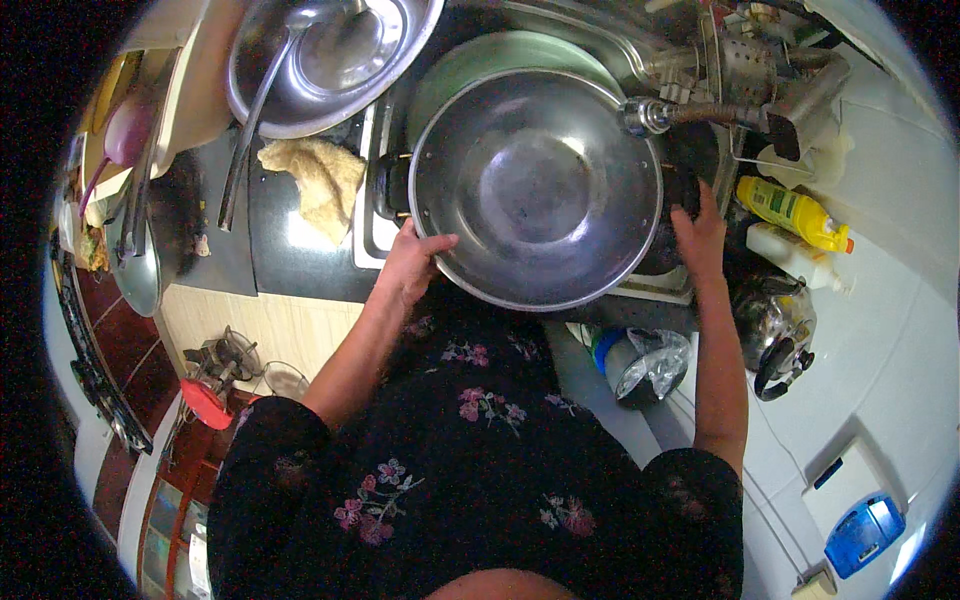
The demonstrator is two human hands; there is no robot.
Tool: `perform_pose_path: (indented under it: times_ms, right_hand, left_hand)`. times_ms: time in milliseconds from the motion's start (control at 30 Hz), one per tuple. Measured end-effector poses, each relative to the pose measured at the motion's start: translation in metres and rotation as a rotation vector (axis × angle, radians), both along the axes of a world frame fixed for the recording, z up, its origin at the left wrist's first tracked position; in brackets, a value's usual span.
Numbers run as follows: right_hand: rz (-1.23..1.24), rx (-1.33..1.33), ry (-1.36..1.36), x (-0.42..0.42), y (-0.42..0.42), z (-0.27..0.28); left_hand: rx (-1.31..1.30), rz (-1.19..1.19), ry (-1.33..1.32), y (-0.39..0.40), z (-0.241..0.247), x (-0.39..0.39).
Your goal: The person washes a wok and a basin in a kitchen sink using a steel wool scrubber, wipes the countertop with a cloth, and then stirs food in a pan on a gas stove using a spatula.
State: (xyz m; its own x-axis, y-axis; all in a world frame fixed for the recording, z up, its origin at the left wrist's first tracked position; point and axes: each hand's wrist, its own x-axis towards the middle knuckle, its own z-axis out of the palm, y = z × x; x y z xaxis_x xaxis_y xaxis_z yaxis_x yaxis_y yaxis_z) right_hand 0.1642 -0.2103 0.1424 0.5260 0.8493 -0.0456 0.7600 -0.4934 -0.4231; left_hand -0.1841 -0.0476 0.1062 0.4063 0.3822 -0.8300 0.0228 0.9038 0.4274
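Note:
A two-handled metal wok [532,191] is held over the sink [363,217], its inside facing up. My left hand [415,255] grips its lower left rim, the thumb lying over the edge, just below the black side handle. My right hand [697,225] holds the black handle on the right side; part of its grip is hidden. Behind the wok, a pale green basin [517,46] sits in the sink. The faucet head [641,117] reaches over the wok's upper right rim; no water flow can be made out.
Left of the sink lie a yellow cloth [319,180] and a large metal bowl [255,75] with a long-handled ladle [259,120] across its rim. A yellow bottle [787,212], a white bottle [787,251] and a metal kettle [772,322] stand at the right.

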Motion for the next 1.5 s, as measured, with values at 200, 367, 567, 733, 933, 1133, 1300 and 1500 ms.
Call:
perform_pose_path:
  times_ms: [200,367,567,733,933,1133,1300,1500]
  right_hand:
    - [-0.082,-0.381,0.065,0.020,0.007,0.020]
    - [-0.176,-0.532,0.179,0.012,0.034,0.084]
    - [0.161,0.057,0.296,-0.072,0.050,0.077]
    - [-0.510,0.058,0.384,-0.023,-0.023,0.006]
    - [-0.666,-0.132,0.760,-0.044,-0.062,-0.122]
    - [-0.365,0.016,1.739,-0.046,-0.070,-0.222]
    - [-0.957,0.064,1.465,-0.096,-0.016,-0.156]
    - [-1.159,0.245,1.591,-0.095,0.015,-0.081]
  left_hand:
    - [-0.062,-0.167,0.077,-0.010,-0.023,-0.009]
    - [0.090,-0.064,0.159,-0.018,-0.003,-0.004]
    - [0.258,-0.083,0.153,-0.005,0.023,0.000]
    - [0.279,-0.123,0.242,-0.002,0.061,-0.010]
    - [0.301,0.037,0.230,-0.012,0.074,-0.041]
    - [0.371,0.181,0.273,-0.002,0.121,-0.061]
    - [0.441,0.279,0.332,0.014,0.157,-0.119]
    - [0.502,0.475,0.282,0.018,0.196,-0.153]
